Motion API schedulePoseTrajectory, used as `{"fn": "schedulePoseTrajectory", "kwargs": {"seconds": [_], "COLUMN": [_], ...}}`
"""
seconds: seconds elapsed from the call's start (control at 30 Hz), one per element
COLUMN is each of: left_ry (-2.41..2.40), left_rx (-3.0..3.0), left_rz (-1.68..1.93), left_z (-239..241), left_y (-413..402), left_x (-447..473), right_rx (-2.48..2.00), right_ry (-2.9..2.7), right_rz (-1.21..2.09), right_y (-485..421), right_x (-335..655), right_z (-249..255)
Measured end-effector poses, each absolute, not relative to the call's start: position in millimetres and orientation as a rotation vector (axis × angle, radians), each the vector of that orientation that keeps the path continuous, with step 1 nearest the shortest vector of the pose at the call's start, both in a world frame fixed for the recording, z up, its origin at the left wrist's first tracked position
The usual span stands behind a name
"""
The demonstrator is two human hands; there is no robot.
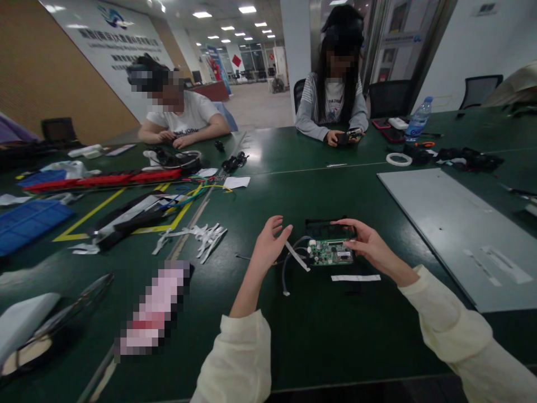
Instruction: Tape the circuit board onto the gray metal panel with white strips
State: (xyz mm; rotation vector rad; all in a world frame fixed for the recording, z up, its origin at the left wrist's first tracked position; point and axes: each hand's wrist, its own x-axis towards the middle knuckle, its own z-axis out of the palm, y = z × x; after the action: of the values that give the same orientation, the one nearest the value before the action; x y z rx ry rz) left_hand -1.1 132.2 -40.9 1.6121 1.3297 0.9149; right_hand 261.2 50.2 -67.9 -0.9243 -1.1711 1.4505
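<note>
A small black device with a green circuit board (329, 250) lies on the green table (319, 190) in front of me. My right hand (366, 242) grips its right end, fingers curled over the top edge. My left hand (268, 244) hovers just left of it, fingers loosely apart, holding nothing; it is close to a white ribbon cable (297, 256) and thin wires that trail from the board. A white strip of tape (356, 277) lies just in front of the board.
A grey panel (453, 229) lies at the right. Loose white strips (205, 238), cables and a red bar (104, 180) lie at the left. Two other people sit across the table, each handling small parts. A tape roll (399, 159) and a water bottle (418, 119) stand far right.
</note>
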Motion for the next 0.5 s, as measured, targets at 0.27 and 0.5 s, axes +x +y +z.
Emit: {"fn": "schedulePoseTrajectory", "kwargs": {"seconds": [0.27, 0.5], "left_ry": [0.881, 0.911], "left_rx": [1.351, 1.313], "left_rz": [0.439, 0.394], "left_z": [-14.1, -27.6], "left_y": [114.6, 119.1], "left_x": [2.6, 2.8], "right_rx": [-0.822, -0.926], "right_ry": [-1.335, -1.434], "right_rz": [1.588, 1.523], "right_y": [42.4, 44.5], "right_x": [250.9, 261.1], "right_z": [-60.0, -54.7]}}
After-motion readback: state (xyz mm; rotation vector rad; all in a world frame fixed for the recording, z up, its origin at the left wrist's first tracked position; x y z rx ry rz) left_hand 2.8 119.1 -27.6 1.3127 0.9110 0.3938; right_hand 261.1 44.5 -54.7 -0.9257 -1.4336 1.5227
